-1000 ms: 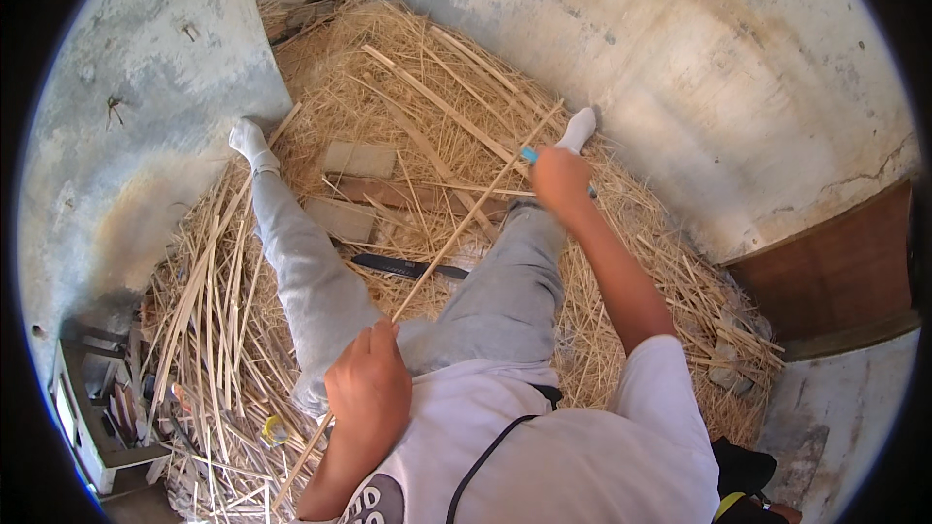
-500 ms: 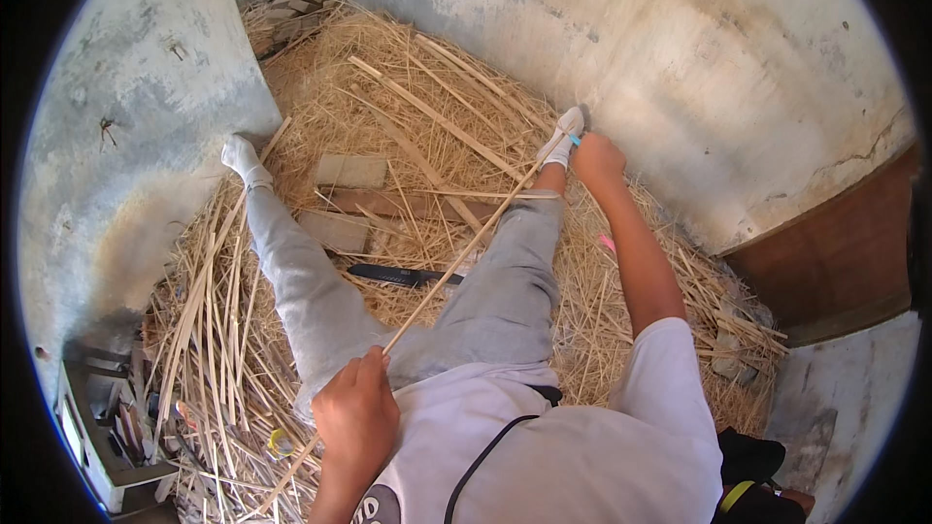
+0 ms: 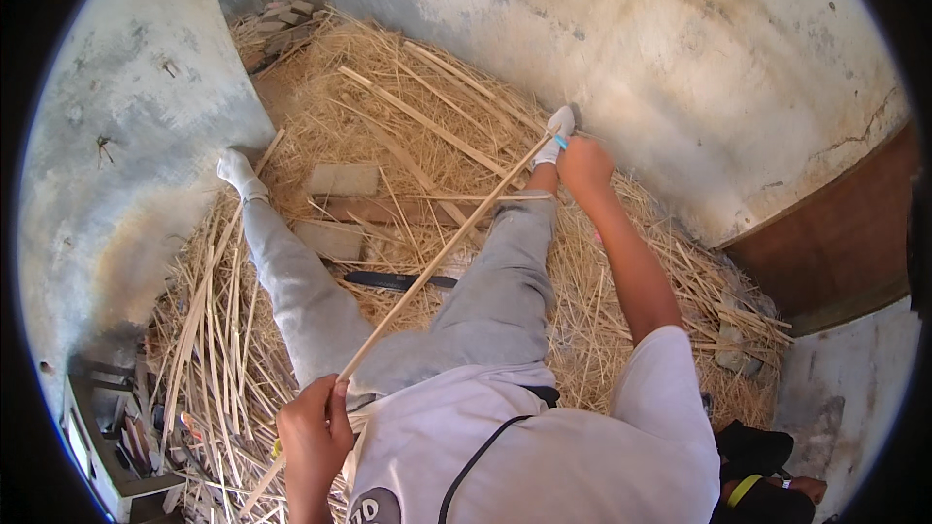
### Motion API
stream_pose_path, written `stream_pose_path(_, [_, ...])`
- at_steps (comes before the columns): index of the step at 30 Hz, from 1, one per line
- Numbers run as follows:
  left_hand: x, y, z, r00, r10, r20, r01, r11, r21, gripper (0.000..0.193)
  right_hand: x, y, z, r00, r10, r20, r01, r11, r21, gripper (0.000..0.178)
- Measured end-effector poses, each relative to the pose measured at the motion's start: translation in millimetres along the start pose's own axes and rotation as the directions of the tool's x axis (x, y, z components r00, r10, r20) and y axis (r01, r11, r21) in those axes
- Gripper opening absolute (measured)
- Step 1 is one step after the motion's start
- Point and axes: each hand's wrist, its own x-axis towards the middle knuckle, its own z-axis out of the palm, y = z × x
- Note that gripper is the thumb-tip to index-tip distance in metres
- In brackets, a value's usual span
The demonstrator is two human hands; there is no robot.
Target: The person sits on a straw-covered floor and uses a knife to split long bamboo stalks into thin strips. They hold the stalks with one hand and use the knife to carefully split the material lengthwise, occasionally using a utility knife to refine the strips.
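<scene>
A long pale bamboo strip point(image 3: 427, 273) slants across my lap, from near my left hip to beside my right foot. My left hand point(image 3: 316, 424) is closed round its near part, thumb along it. Beside the strip's far end, my right hand point(image 3: 585, 167) is closed on a small tool with a light-blue part point(image 3: 560, 142); the rest of the tool is hidden or too small to make out. Under the strip, between my legs, lies a black knife-shaped thing point(image 3: 386, 280), partly hidden by my right thigh.
Straw-like shavings point(image 3: 359, 49) and loose strips point(image 3: 209, 325) cover the floor. A pale block point(image 3: 344, 180) lies between my legs. Stained walls point(image 3: 680, 87) close in ahead and at left. An open box point(image 3: 116, 495) stands lower left, a dark brown panel point(image 3: 835, 243) at right.
My left hand has moved left and down toward my hip, still on the strip. The strip shows a broader face. My right hand has shifted slightly left and down.
</scene>
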Motion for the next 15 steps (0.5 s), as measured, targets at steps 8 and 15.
stream_pose_path(8, [6, -19, 44, 0.943, -0.182, 0.28, 0.302, 0.819, -0.487, 0.022, -118, -121, -43, 0.947, -0.306, -0.096, 0.313, 0.814, 0.49, 0.021])
stream_pose_path(15, [22, 7, 62, 0.983, -0.184, 0.008, 0.17, 0.893, -0.416, 0.022, -174, -175, -50, 0.827, -0.518, -0.218, 0.558, 0.71, 0.43, 0.02])
